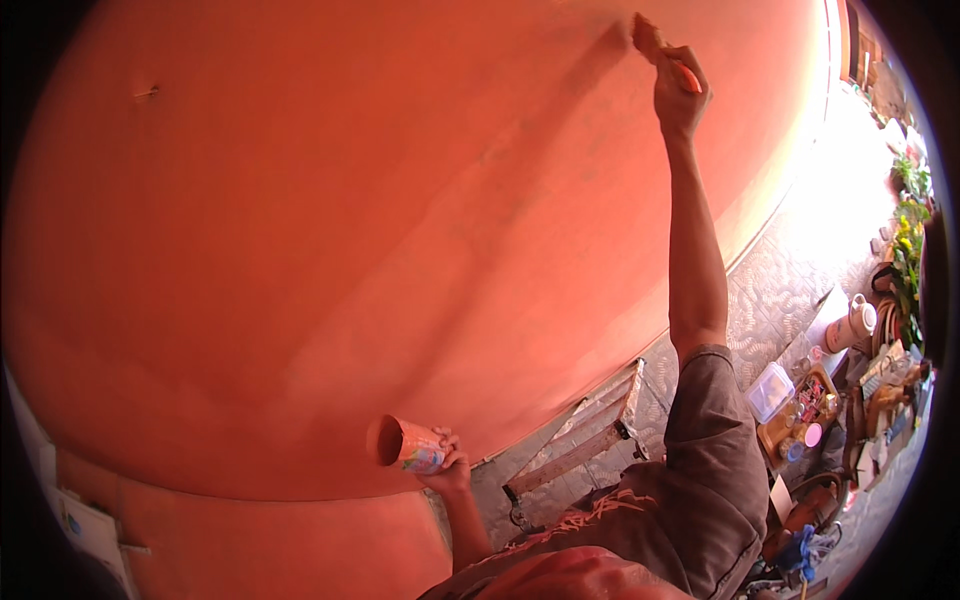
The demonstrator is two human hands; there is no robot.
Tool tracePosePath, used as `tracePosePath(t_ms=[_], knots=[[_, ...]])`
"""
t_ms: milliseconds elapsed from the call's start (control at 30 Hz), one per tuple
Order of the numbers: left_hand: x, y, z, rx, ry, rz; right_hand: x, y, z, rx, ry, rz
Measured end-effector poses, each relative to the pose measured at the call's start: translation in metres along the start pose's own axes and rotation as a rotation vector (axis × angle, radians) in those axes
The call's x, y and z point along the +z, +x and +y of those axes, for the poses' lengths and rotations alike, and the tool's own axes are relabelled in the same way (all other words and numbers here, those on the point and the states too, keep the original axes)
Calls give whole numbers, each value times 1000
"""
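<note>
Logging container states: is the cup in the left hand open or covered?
Open: the cup in the left hand shows a lidless rim and dark inside. How full: cannot tell.

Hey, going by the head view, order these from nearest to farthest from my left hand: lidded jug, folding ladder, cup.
1. Cup: in your left hand, extending to its left.
2. Folding ladder: to the right of that hand, close to the wall.
3. Lidded jug: far over on the right side.

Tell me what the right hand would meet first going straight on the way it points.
The brush in the right hand would probably meet the orange wall first; whether it touches already is unclear.
</note>
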State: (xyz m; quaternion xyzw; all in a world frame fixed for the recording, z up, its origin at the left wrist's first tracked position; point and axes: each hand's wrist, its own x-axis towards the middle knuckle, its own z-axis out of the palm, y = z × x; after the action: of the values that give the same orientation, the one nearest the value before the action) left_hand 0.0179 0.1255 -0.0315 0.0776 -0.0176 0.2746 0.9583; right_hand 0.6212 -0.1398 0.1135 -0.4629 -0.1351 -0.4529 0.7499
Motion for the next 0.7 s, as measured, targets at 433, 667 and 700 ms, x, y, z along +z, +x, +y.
tracePosePath(t_ms=[433, 667, 700], knots=[[16, 16, -18, -71, 13, -33, 56, -193, -168, -158, 454, -974], [12, 15, -10, -45, 23, -69, 9, -77, 11, 43, 198, -328], [12, 17, -5, -30, 34, -62, -4, -49, 42, -118, 138, -159]])
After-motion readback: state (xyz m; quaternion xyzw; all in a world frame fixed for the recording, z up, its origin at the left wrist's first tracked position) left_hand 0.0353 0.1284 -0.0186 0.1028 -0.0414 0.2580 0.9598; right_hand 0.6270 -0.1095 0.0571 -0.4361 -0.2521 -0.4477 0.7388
